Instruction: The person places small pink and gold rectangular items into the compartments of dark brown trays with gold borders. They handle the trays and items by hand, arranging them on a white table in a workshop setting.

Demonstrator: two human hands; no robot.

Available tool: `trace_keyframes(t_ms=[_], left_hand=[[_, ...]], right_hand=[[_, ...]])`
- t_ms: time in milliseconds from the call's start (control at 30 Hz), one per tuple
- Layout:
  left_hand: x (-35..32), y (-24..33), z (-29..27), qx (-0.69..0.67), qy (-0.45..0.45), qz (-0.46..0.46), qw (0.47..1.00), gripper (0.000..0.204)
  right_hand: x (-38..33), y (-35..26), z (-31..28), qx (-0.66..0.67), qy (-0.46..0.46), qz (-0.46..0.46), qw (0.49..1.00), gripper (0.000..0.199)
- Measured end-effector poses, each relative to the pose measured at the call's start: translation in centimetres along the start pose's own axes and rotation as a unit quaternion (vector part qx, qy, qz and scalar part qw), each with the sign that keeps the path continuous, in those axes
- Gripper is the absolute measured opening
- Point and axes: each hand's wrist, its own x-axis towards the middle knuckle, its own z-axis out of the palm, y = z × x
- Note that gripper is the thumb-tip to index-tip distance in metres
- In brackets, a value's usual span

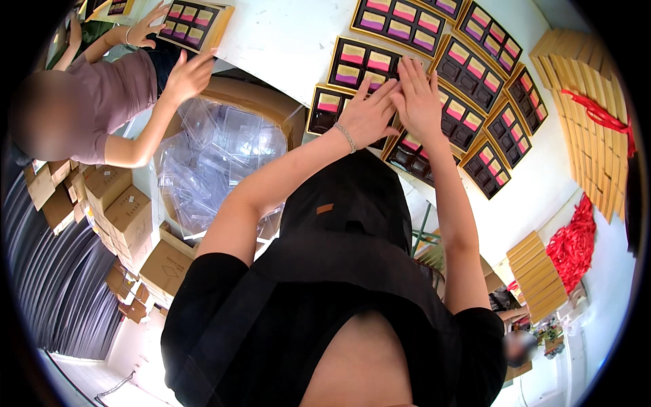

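My left hand (369, 114) and my right hand (418, 96) meet over a gold-edged dark tray box (341, 62). Their fingers are stretched out, and the left fingertips lie against the right hand. Small squares in pink-and-gold and purple-and-gold wrap fill the visible compartments; my fingers hide the box's right part. Below my left hand is another tray box (313, 121), partly covered, with some dark compartments bare. To the right of my right hand lies a box (468, 141) with a pink-wrapped row and dark compartments. No held piece shows in either hand.
Several similar boxes (397, 30) spread over the white table (271, 41). At left, a co-worker's hands (190, 76) touch a filled box (190, 24). A carton of clear plastic covers (217, 149) stands below. Gold box stacks (586, 129) and red ribbons (575, 237) lie right.
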Motion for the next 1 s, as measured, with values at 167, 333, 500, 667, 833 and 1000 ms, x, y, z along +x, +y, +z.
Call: trace_keyframes(t_ms=[167,333,500,667,833,1000], left_hand=[[0.3,0.0,0.3,-0.027,-0.029,-0.006,0.999,0.078],[0.6,-0.2,-0.9,-0.039,-0.059,-0.01,0.997,0.082],[0.4,-0.9,-1.3,-0.073,-0.041,-0.006,0.996,0.083],[4.7,-14.6,-3.5,0.177,0.061,-0.259,0.948,0.068],[11.0,-33.3,-3.8,0.104,0.194,-0.392,0.893,0.063],[12.6,-33.3,-0.9,0.107,0.113,-0.343,0.926,0.055]], right_hand=[[-0.3,-1.1,0.1,-0.037,-0.032,0.001,0.999,0.072],[-0.5,-1.0,-0.1,-0.059,-0.04,0.005,0.997,0.073],[0.5,-1.5,-1.6,-0.004,-0.029,0.023,0.999,0.063],[11.5,-2.0,-3.0,0.09,0.125,-0.019,0.988,0.048],[32.4,-3.1,3.1,-0.002,0.11,-0.104,0.988,0.052],[38.3,-0.8,8.3,-0.186,0.081,-0.114,0.973,0.052]])
